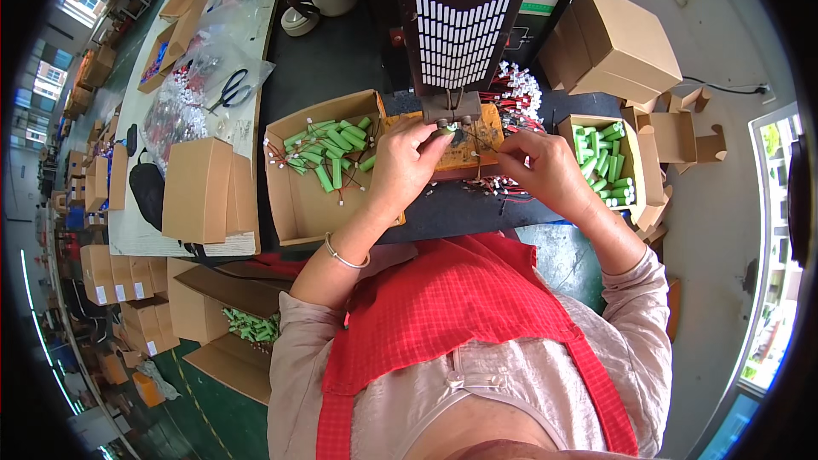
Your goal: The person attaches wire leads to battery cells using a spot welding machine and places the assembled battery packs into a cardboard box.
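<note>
Under the head of a spot welder (pixel 452 106), my left hand (pixel 402 162) is closed with thumb and forefinger on a green battery cell (pixel 451 129). Only a small part of that cell shows; the fingers hide the rest. To the right, my right hand (pixel 545 169) is closed in a pinch, and a thin dark wire lead runs from the cell toward its fingertips. Both hands are above a worn yellow-brown work block (pixel 487 129). Behind my right hand lies a heap of red and black wire leads with white connectors (pixel 520 89).
An open cardboard box (pixel 285 204) of green cells with leads lies left; another box (pixel 637 166) of green cells stands right. Scissors (pixel 230 89) and plastic bags (pixel 183 111) rest on the left table. A carton (pixel 247 336) with more cells sits low at left.
</note>
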